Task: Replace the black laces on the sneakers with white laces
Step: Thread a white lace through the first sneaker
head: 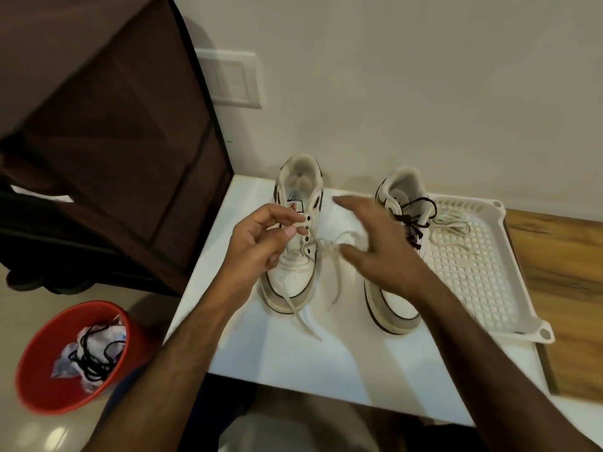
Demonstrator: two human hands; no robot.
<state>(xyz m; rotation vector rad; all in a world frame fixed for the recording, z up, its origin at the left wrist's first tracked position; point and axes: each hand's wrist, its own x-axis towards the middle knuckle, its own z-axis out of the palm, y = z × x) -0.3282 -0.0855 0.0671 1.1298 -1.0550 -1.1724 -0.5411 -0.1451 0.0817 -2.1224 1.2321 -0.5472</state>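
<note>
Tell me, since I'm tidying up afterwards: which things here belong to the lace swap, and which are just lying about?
Job:
left sneaker, white lace half threaded, pinched by left hand
right hand, open
right sneaker, black lace on it
spare white lace in white tray
removed black lace in red bucket

Lying about:
brown fabric cabinet
wall switch plate

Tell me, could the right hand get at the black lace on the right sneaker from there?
Probably yes. The right hand hovers open just beside the black lace, which lies exposed on the right sneaker, with nothing between them.
</note>
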